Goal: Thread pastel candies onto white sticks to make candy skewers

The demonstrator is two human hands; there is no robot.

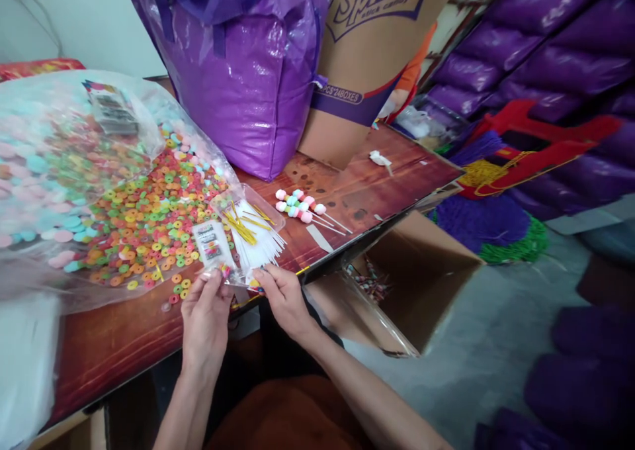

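At the table's near edge, my left hand and my right hand pinch opposite ends of a small clear plastic bag with bright print. A thin gold twist tie sticks out beside my right fingers; whether they grip it too, I cannot tell. Just beyond the hands lie a stack of printed clear bags and a shallow clear tray. White sticks and gold twist ties fill the tray. Several marshmallow skewers rest right of it.
Ring-shaped candies and pastel marshmallows spread over a large plastic sheet on the left. A purple bag and a cardboard carton stand behind. Below the table's right edge, an open box holds wrapped pieces.
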